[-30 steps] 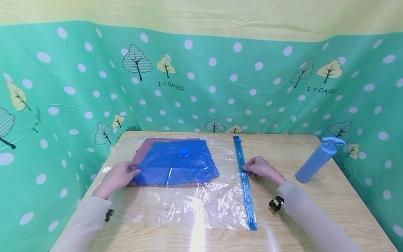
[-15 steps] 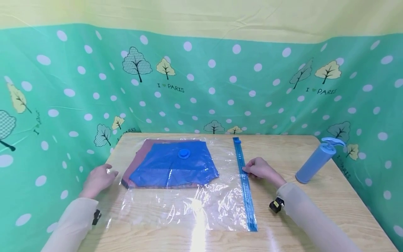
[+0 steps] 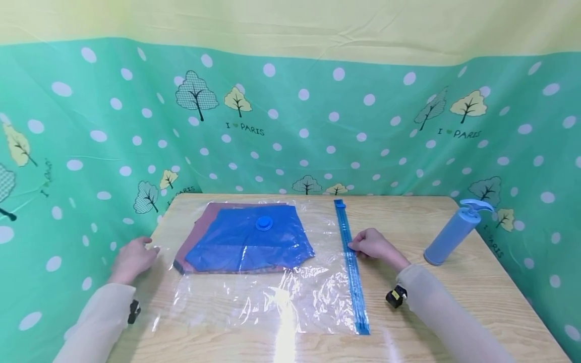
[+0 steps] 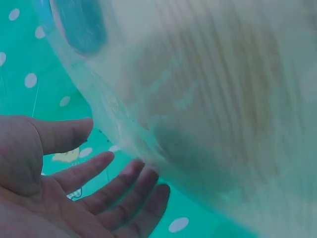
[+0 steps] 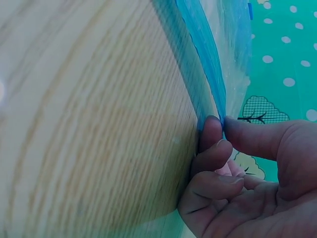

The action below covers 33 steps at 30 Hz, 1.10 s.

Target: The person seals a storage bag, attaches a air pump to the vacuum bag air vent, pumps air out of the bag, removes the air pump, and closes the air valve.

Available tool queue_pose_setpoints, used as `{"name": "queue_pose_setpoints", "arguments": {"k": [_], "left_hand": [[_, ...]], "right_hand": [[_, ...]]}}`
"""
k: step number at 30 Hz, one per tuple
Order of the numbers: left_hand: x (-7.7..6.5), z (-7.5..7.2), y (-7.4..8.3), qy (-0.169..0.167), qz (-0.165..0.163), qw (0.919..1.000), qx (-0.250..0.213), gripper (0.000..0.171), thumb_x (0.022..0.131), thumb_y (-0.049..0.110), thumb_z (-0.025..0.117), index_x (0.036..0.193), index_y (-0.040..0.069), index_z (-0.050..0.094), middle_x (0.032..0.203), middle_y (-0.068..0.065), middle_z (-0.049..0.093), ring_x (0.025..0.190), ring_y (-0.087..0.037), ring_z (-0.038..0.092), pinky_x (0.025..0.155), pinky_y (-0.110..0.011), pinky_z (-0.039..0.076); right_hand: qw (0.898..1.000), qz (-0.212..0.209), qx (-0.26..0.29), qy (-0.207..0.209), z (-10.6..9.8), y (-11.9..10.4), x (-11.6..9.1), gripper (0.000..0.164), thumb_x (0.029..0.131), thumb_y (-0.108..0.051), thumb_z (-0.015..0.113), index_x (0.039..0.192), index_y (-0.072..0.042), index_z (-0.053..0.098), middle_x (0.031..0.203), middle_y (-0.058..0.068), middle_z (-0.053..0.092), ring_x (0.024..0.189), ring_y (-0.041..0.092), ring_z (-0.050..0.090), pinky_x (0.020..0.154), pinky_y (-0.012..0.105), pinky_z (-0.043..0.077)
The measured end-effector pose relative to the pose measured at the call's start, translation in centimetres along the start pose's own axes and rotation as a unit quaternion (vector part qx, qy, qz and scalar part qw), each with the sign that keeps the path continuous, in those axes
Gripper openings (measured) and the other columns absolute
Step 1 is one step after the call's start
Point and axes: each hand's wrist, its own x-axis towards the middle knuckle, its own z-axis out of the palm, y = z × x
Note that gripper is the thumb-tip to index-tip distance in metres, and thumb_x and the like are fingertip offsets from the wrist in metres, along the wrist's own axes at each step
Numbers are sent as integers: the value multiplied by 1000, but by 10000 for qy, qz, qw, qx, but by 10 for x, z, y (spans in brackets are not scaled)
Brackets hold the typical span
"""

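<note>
A clear plastic vacuum storage bag (image 3: 317, 297) lies flat on the table, with folded blue and mauve cloth (image 3: 254, 247) inside and a round blue valve (image 3: 264, 223) over the cloth. Along its right side runs a blue zip strip (image 3: 353, 282) with a small slider (image 3: 341, 205) near the far end. My right hand (image 3: 374, 243) pinches the outer edge of that strip between thumb and forefinger, plain in the right wrist view. At the bag's left side, my left hand (image 3: 133, 259) has its fingers spread and relaxed, fingertips (image 4: 161, 192) close to the film's edge.
A blue hand pump (image 3: 451, 237) with a T-shaped handle stands at the right of the wooden table (image 3: 408, 212). A green dotted curtain (image 3: 290, 126) surrounds the table at the back and sides. Each wrist wears a small black camera.
My left hand has let go of the left end of the cloth and bag and moved left, towards the table's side. The right hand keeps its pinch on the strip.
</note>
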Motion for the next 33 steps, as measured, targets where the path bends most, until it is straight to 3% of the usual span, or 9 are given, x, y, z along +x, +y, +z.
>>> {"name": "queue_pose_setpoints", "arguments": {"k": [3,20,27,33], "left_hand": [[3,2,-1,-54,-18,10000,-15,59,104,24,55,144,-17,42,140,-45,45,109,-56,54,89,-68,46],[3,9,8,52,90,9999,-17,53,102,17,54,141,-17,45,136,-44,50,112,-57,54,90,-68,46],[1,10,11,58,132,9999,-67,50,104,15,51,142,-17,45,128,-43,54,103,-51,57,85,-66,48],[4,13,14,0,142,9999,-26,50,104,16,51,142,-16,45,135,-44,50,111,-56,54,90,-69,46]], "right_hand": [[10000,-40,4,5,1,-1,0,16,102,-15,69,95,-1,70,78,8,67,64,17,56,56,27,42],[9998,-22,-53,166,4,4,3,15,101,-15,70,96,-1,70,80,8,67,65,18,58,58,28,45],[9996,-30,-109,265,4,3,1,14,101,-13,70,96,0,69,82,9,67,68,19,59,59,29,47],[9992,-6,-219,328,3,7,-1,15,101,-13,70,96,0,69,83,9,67,69,20,59,60,30,47]]}}
